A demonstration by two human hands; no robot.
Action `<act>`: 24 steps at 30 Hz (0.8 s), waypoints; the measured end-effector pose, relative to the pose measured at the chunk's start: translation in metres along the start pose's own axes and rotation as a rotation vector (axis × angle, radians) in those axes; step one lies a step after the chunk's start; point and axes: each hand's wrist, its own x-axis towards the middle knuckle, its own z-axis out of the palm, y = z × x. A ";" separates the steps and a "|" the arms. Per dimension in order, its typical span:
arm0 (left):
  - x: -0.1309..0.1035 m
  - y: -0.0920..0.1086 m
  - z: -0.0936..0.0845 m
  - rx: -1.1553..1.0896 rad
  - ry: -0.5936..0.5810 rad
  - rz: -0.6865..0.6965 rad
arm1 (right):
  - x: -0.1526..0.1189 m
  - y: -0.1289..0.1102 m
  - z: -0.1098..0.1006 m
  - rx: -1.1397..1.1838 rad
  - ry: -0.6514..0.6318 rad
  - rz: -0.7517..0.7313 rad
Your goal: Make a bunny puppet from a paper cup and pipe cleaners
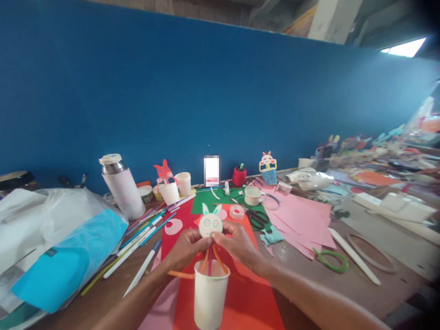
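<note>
A round white paper bunny face (pixel 211 225) with green-outlined ears and eyes stands above a white paper cup (pixel 210 300). My left hand (pixel 190 244) pinches the face's lower left edge between thumb and fingers. On the other side, my right hand (pixel 236 241) grips its lower right edge, with the thumb near the mouth. Orange strips (pixel 221 262) and a dark pink stick (pixel 209 265) run from below the face into the cup. One orange piece pokes out at the cup's left. Beneath the cup lies a red-orange paper sheet (pixel 247 293).
Left are a plastic bag (pixel 65 220), a thermos (pixel 123 190) and several pens (pixel 142 268). Behind stand a cup with a red paper figure (pixel 169 193), tape (pixel 237 211), scissors (pixel 257 218) and a mug (pixel 253 195). Pink sheets (pixel 302 220) lie right.
</note>
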 end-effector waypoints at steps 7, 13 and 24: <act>0.000 0.001 0.003 -0.058 0.048 -0.020 | -0.001 0.001 -0.001 0.192 -0.071 0.037; 0.001 -0.002 0.003 -0.064 0.098 0.000 | 0.002 0.005 0.000 0.285 -0.076 0.043; 0.000 -0.007 0.002 -0.137 -0.029 -0.042 | 0.007 0.008 0.001 0.271 0.016 0.081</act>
